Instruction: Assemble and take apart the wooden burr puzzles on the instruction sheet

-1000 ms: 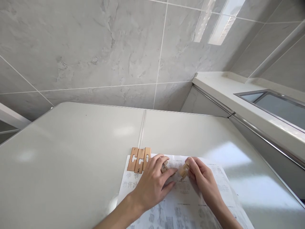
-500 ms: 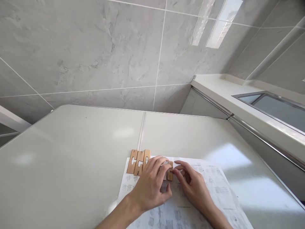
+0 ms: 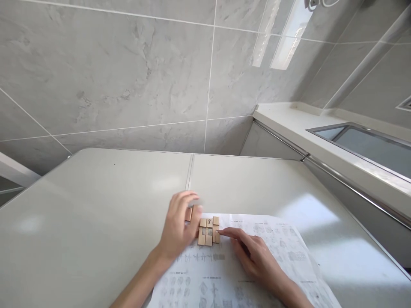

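Note:
Small notched wooden blocks (image 3: 208, 231), one marked with a 3, lie pushed together on the top edge of a printed instruction sheet (image 3: 244, 273). My right hand (image 3: 255, 256) rests flat on the sheet, fingers stretched, its index fingertip touching the right side of the blocks. My left hand (image 3: 178, 226) sits just left of them, fingers curled down over a set of flat wooden slats (image 3: 189, 214); only a sliver of that wood shows under the blurred fingertips.
The sheet lies on a pale grey table (image 3: 96, 205) with a seam down its middle. A grey tiled wall (image 3: 128, 77) rises behind. To the right runs a white ledge (image 3: 289, 115) with a metal rail and a sunken window.
The blocks held between both hands now lie together on the sheet. My left hand has moved left onto the flat slats. My right hand has flattened and followed the blocks left.

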### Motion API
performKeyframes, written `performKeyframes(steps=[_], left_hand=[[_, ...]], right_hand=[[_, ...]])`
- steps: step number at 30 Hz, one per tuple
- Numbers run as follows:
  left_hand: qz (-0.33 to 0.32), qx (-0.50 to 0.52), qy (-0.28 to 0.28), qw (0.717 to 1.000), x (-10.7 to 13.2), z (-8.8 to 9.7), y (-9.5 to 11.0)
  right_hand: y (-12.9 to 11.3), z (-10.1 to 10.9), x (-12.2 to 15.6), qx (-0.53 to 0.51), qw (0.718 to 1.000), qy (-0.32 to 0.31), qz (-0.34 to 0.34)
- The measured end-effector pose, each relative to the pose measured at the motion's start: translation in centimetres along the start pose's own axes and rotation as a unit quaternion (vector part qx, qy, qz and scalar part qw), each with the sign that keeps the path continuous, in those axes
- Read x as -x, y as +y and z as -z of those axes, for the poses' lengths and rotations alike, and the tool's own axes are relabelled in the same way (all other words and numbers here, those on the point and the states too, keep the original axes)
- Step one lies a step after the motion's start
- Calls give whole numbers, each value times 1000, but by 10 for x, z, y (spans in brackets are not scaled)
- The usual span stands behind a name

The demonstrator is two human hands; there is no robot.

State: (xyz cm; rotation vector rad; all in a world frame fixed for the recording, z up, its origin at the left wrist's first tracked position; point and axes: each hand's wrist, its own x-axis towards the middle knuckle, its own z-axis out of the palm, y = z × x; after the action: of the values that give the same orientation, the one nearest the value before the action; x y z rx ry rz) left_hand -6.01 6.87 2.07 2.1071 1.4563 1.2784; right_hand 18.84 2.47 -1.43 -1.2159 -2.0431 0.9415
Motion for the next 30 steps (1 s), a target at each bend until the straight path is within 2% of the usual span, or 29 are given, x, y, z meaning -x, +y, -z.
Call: performKeyframes(steps=[3,7,9,15,21,25,28,30], left_hand=[[54,-18,58,997,-15,18,-29],[210,29,52,976,-20,30,-59],[234,36,49,970,-19,31,-65],[236,32,31,971,-17,30,-65],[237,28,26,971,-17,32,-61],[237,28,21,971,-16,33,-59],[236,28,17,971,-15,33,-60],[236,28,14,971,-15,33,-61]], right_hand=[[4,-1,1,-19,998,50,-35],[10,-4,0,-40,995,79,-50],[10,-6,0,-37,996,69,-50],[6,-6,-2,-19,997,60,-32],[1,-7,0,38,998,29,35],[1,-9,0,71,996,46,40],[-1,-7,-1,62,996,48,47],[-5,-6,0,25,998,23,44]])
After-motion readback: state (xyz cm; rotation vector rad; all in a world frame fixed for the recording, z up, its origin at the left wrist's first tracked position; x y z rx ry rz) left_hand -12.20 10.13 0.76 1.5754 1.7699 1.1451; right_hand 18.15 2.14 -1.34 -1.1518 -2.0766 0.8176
